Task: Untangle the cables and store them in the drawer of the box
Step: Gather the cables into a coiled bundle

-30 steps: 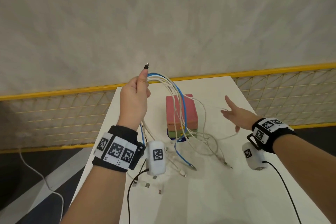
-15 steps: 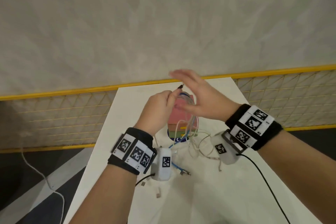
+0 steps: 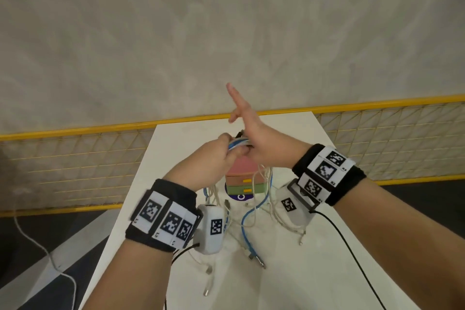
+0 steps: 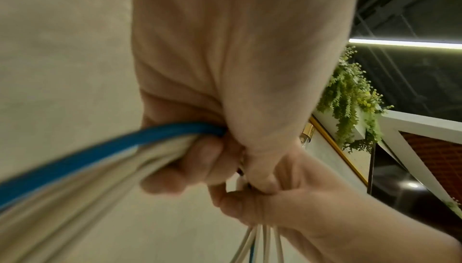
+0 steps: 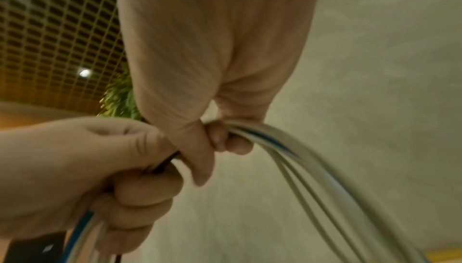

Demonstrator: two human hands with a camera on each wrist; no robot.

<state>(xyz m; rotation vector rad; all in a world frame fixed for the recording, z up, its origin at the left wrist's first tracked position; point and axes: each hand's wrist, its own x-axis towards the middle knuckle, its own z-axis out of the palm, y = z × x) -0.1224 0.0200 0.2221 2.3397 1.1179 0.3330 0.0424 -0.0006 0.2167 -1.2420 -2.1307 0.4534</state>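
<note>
A bundle of white cables and one blue cable (image 3: 236,144) is held up above the small box (image 3: 242,166), which has a pink top and yellow-handled drawers that look closed. My left hand (image 3: 226,146) grips the bundle in a fist; its curled fingers (image 4: 190,168) wrap the strands. My right hand (image 3: 247,143) meets it from the right. Its thumb and one finger (image 5: 222,143) pinch the same cables while the other fingers point straight up. Loose ends (image 3: 245,224) hang down to the table (image 3: 314,272) in front of the box.
Plug ends (image 3: 256,260) lie on the narrow white table near me. A yellow-framed mesh fence (image 3: 75,158) runs behind the table, with a plain wall above. Dark floor with a white cord (image 3: 37,246) lies to the left. Black leads (image 3: 352,246) trail from the wrist cameras.
My left hand brought the bundle down and rightward over the box. My right hand swung in from the table's right side and took hold of the cables beside the left hand.
</note>
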